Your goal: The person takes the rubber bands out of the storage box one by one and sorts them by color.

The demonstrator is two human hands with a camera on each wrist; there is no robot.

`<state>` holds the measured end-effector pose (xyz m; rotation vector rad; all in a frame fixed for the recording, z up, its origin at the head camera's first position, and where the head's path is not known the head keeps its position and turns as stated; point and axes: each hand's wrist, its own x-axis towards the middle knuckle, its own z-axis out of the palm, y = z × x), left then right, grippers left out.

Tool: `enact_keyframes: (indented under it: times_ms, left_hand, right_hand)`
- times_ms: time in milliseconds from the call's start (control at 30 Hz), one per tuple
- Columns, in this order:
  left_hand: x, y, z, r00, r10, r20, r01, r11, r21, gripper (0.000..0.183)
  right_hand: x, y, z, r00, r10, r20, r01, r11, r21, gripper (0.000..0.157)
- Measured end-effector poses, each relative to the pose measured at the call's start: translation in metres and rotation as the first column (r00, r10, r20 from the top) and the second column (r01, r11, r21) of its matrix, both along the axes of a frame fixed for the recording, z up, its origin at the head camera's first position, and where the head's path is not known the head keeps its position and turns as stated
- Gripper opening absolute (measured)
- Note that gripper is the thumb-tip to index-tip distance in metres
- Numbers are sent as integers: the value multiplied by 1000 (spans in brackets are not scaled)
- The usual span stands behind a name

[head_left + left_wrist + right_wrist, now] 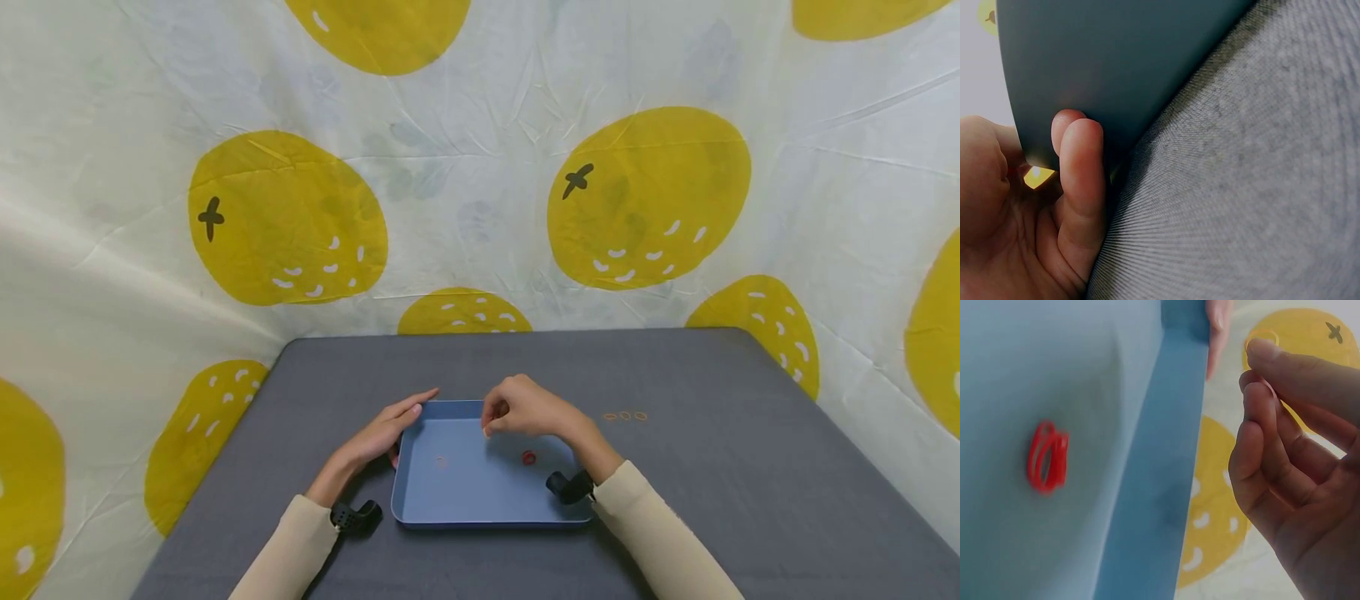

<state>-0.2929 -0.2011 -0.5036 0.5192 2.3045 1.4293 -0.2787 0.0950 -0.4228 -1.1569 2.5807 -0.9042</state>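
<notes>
My left hand (386, 431) grips the left wall of a shallow blue tray (487, 508), near its back corner. In the left wrist view, fingertips (1082, 140) press the tray's dark outer side (1116, 56). Over the tray, my right hand (528, 408) pinches a thin yellow-orange rubber band (1262, 332) between thumb and fingertips; its loop shows above the thumb in the right wrist view. Red looped bands (528, 457), bunched together, lie on the tray floor below the right hand. Farther left on that floor is a pale orange band (441, 461).
Three orange bands (626, 415) lie in a row on the grey cloth-covered table (712, 467), right of the tray. A white curtain with yellow fruit prints (480, 208) hangs behind and at both sides. Each wrist wears a black camera (570, 487).
</notes>
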Motion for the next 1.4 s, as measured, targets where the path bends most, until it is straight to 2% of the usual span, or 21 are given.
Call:
enact_keyframes:
  times_ms: [267, 667, 900, 1400]
  left_hand:
    - [0, 0, 1, 1000, -14, -13, 14, 1000, 5, 43]
    - [0, 0, 0, 1000, -9, -22, 9, 1000, 4, 42]
    - [-1, -1, -2, 1000, -17, -21, 17, 1000, 11, 42]
    - [-1, -1, -6, 999, -19, -32, 20, 1000, 7, 41]
  right_hand:
    - [4, 24, 5, 997, -74, -4, 74, 997, -16, 5]
    - [11, 54, 13, 992, -124, -19, 123, 991, -55, 5]
    - [14, 75, 16, 982, -183, -45, 180, 982, -51, 6]
    - [15, 112, 9, 973, -227, -39, 225, 973, -57, 5]
